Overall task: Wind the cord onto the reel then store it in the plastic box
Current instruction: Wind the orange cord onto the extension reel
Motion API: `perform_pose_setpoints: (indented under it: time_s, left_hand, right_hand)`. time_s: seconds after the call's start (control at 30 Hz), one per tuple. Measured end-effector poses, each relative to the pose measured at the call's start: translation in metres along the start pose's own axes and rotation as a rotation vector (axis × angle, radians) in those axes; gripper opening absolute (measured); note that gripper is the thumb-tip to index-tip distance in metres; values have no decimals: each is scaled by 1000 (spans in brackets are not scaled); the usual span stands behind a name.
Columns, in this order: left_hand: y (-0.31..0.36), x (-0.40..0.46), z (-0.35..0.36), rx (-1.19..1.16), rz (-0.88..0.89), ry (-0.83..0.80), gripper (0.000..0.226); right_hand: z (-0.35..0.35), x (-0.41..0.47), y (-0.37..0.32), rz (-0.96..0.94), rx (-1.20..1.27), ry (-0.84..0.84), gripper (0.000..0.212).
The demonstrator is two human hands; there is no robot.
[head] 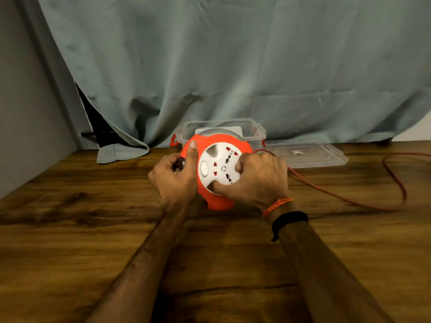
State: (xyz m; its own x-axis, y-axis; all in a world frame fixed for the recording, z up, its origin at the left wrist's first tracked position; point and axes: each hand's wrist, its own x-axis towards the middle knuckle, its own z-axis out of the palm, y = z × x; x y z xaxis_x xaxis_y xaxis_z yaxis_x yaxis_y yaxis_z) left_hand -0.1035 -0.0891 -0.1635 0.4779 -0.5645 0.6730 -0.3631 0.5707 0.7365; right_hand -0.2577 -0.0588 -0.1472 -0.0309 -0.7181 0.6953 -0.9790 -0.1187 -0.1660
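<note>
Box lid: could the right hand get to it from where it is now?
Probably yes: the box lid lies flat just beyond the right hand, nothing between. But that hand now grips the reel.

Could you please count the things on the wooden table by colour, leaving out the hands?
Orange or red: 2, the cord reel and its cord.
Clear plastic: 2, the plastic box and its lid lying flat beside it.
Total: 4.
</note>
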Motion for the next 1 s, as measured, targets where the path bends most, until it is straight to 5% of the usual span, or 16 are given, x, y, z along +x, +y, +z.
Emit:
perform_pose_setpoints:
  time_s: [0.3,0.5,0.7,0.9,1.0]
  left_hand:
    - [-1,-2,3,-51,-43,-29,34]
    - [-3,3,-1,-20,-88,-43,37]
    - [-2,1,-1,-50,-75,-100,38]
    - [-2,0,-1,-48,-46,-88,43]
    - [-4,3,1,-59,-64,-56,46]
  right_hand:
    - [-2,1,-7,45,59,-27,76]
    - [-20,14,21,-115,340,-135,23]
    - [-19,9,17,-269,231,-164,65]
    - [-14,8,19,-188,90,-213,63]
    - [-10,5,14,-79,88,-110,63]
